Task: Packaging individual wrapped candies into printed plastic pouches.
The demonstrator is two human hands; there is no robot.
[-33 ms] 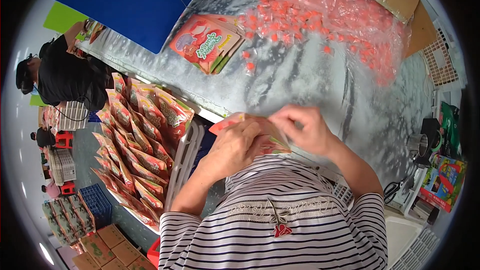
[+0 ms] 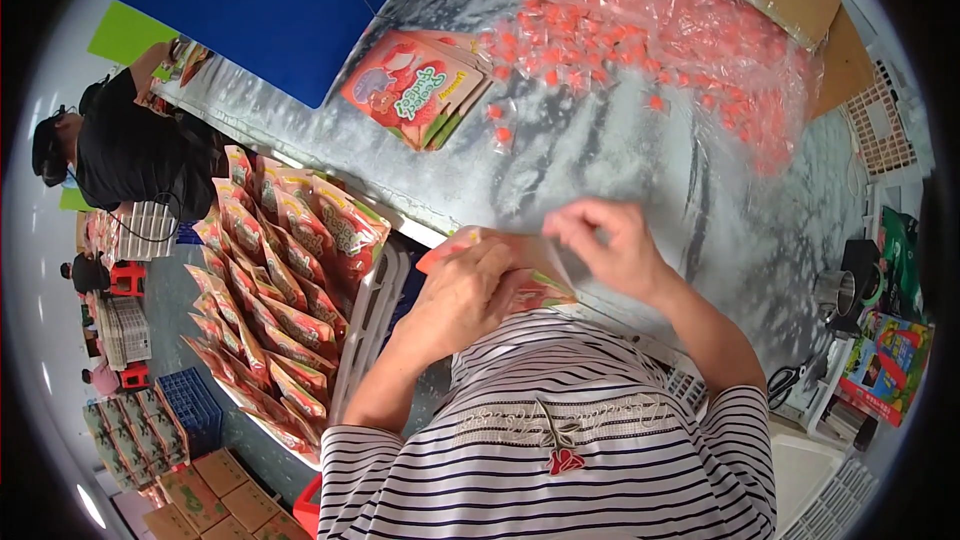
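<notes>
My left hand [image 2: 465, 290] grips a red and pink packaging pouch [image 2: 540, 288] against the table's near edge, close to my striped shirt. Its fingers are closed round the pouch's left part. My right hand [image 2: 612, 248] is beside the pouch's upper right edge, fingers curled in toward the thumb and slightly blurred. Anything between those fingertips is too small to make out. Farther off lies a stack of flat printed pouches [image 2: 415, 90]. To its right are loose red sweets in clear wrappers [image 2: 570, 50], spreading from a large clear bag [image 2: 680, 5].
At my left, a white crate [image 2: 372, 315] is packed with upright filled pouches [image 2: 275, 290]. A blue board [image 2: 240, 10] covers the far left. An opened carton [image 2: 850, 60] stands far right; scissors [image 2: 785, 385] lie at the right. A person in black [image 2: 140, 145] works at far left.
My right hand has shifted slightly up from the pouch's upper edge. My left hand keeps its grip on the pouch, nearly still.
</notes>
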